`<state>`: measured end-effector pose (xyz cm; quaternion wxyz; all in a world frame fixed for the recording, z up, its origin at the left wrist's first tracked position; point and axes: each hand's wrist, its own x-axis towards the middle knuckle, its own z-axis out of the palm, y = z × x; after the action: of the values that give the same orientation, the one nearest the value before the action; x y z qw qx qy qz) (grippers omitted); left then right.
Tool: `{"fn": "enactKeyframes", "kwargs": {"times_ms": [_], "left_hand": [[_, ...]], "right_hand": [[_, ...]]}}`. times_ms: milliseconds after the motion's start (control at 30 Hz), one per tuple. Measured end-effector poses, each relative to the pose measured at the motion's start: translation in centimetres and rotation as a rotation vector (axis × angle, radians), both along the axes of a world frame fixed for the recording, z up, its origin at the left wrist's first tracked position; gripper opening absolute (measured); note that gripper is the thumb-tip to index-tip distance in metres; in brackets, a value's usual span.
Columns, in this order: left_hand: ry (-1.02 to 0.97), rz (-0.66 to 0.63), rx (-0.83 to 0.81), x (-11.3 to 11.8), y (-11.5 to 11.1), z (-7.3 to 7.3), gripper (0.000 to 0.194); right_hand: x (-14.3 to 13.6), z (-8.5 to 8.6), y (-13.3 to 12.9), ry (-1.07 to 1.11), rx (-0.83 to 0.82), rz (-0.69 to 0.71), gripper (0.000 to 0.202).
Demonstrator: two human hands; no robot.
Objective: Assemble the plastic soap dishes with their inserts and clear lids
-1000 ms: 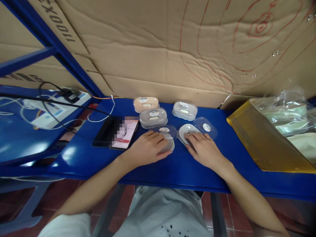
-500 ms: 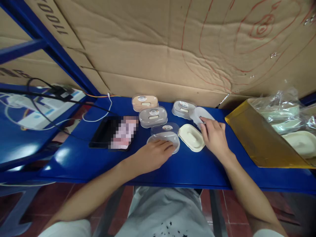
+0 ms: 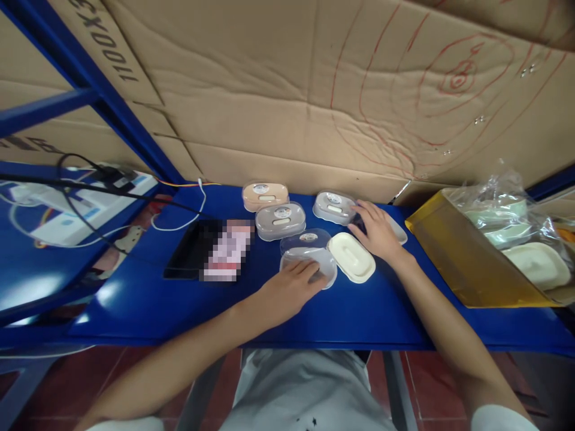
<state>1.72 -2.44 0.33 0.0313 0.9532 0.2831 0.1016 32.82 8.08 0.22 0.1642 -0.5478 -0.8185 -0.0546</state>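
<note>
My left hand [image 3: 299, 290] has its fingers over a clear plastic lid [image 3: 331, 263], thumb near its front edge. That lid overlaps another clear lid bearing a round sticker [image 3: 308, 237]. Beside them, a cream oval dish [image 3: 353, 257] lies on the blue table. My right hand [image 3: 380, 232] is open, with spread fingers reaching to the right end of a grey lidded box [image 3: 333, 206]; I cannot tell whether they touch it. A whitish oval piece [image 3: 399, 232] shows partly from behind that hand.
A second grey lidded box [image 3: 281, 221] and a peach lidded box [image 3: 265, 196] stand at the back. At left lie a dark tray-like object [image 3: 188, 251] and cables. To the right, a cardboard carton [image 3: 467, 257] holds bagged green and cream dishes.
My right hand has let go of the whitish oval piece, which now lies farther right, and its fingers have spread. My left hand stays at the clear lid. The camera view has shifted slightly.
</note>
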Motion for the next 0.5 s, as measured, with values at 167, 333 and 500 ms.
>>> {"fn": "enactKeyframes", "kwargs": {"times_ms": [167, 333, 500], "left_hand": [[-0.106, -0.069, -0.06, -0.2, 0.4, 0.2, 0.056], [-0.253, -0.097, -0.046, -0.2, 0.9, 0.0, 0.045], [-0.323, -0.137, 0.103, 0.5, 1.0, -1.2, 0.036]], "right_hand": [[-1.2, 0.6, 4.0, 0.049, -0.175, 0.081, 0.071], [-0.7, 2.1, 4.4, 0.08, -0.194, 0.116, 0.064], [0.8, 5.1, 3.5, 0.151, -0.239, 0.048, 0.053]]}}
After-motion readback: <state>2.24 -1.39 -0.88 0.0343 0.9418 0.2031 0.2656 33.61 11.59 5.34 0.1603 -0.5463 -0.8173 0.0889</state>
